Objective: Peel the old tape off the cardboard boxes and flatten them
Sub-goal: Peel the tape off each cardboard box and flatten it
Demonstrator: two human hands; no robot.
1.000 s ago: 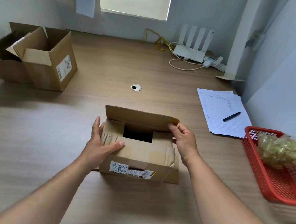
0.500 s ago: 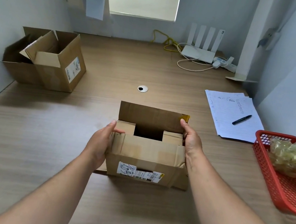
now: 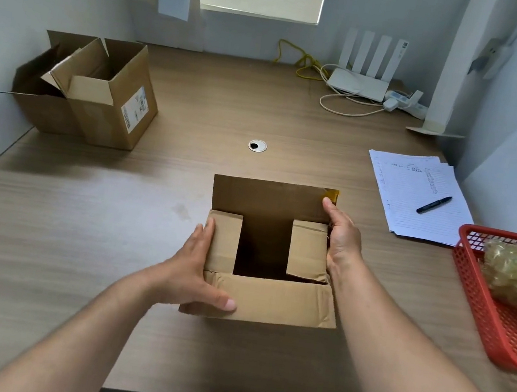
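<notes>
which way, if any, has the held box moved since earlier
Yes: the box tipped its top nearward, hiding its label; it barely shifted against the cable hole.

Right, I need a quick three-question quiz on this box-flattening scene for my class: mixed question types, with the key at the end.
1. True or false: the pen lies on the lined paper.
2. On the cardboard box held between the left hand and right hand, where is the yellowish tape scrap? A: the far flap's right corner. B: the near flap. C: the tabletop.
3. Fill in: ___ other open boxes stand at the table's far left.
Key: 1 true; 2 A; 3 two.
</notes>
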